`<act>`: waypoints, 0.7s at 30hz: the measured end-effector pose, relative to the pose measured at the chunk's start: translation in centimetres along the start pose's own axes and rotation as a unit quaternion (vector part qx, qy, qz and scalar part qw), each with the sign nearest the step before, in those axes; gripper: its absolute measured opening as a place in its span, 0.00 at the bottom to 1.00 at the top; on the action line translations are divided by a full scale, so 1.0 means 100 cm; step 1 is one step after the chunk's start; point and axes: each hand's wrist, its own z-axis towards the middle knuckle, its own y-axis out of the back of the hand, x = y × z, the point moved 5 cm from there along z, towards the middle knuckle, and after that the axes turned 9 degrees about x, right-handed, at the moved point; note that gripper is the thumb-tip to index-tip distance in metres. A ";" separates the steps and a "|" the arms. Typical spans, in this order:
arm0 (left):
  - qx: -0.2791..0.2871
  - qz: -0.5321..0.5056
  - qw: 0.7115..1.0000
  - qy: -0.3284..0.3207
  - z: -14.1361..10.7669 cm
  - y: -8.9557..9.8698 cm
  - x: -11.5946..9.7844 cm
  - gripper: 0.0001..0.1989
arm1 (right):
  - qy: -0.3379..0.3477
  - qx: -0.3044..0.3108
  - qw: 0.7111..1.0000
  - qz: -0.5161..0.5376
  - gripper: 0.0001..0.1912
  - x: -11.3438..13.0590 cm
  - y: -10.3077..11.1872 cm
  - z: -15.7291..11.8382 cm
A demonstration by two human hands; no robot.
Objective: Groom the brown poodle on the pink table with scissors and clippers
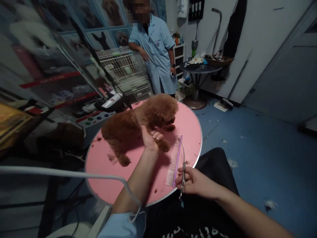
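Note:
A brown curly-haired dog [123, 122] stands on a round pink grooming table [99, 172], its head to the right. My left hand [150, 137] is closed around one of its front legs, whose paw [162, 145] sticks out past my fingers. In my right hand [193, 181], near the table's front edge, is a pair of curved grooming scissors [183, 158] with the blades pointing up and away from me. Just left of the scissors a metal comb with a purple spine [176, 162] lies flat on the table. Bits of brown hair lie around the dog.
A person in a light blue coat [158, 49] stands behind the table beside a white wire cage [123, 66]. A tray with tools [112, 100] is at the table's far left edge. A white tube [74, 172] crosses the lower left. Further back stands a dark round table [198, 67].

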 end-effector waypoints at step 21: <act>0.009 0.006 0.999 0.052 0.005 -0.002 0.012 0.31 | -0.050 -0.134 0.842 -0.521 0.14 0.019 -0.003 -0.002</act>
